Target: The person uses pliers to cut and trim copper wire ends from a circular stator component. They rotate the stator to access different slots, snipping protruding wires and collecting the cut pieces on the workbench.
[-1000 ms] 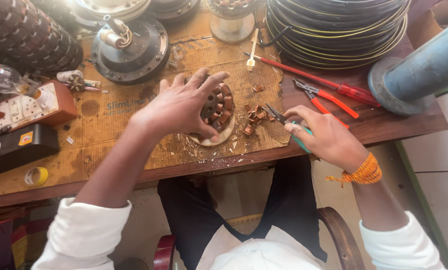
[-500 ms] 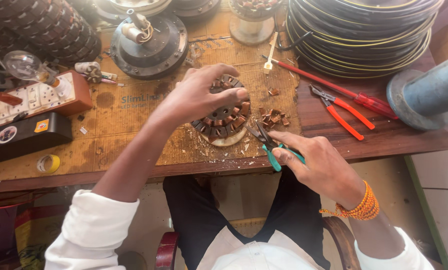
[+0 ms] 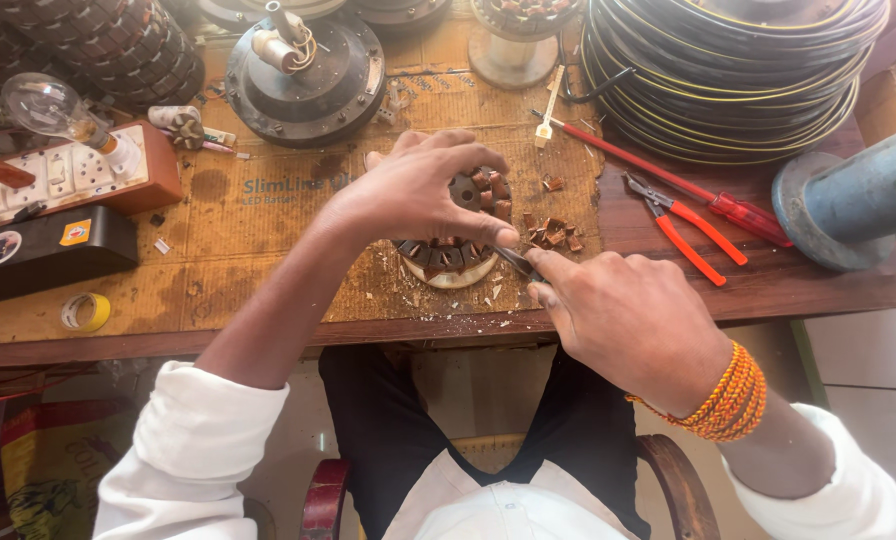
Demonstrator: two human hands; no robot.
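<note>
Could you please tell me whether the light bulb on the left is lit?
Off: the bulb is clear glass with no glow, lying tilted over the switchboard.

Two hands (image 3: 418, 195), one stator (image 3: 455, 240)

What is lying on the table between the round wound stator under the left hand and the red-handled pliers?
In the head view, a small heap of cut copper bits lies between the stator and the red-handled pliers, on the cardboard mat.

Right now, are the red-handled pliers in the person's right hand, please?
No, the red-handled pliers lie on the table, apart from the right hand, which grips a different small tool.
</note>
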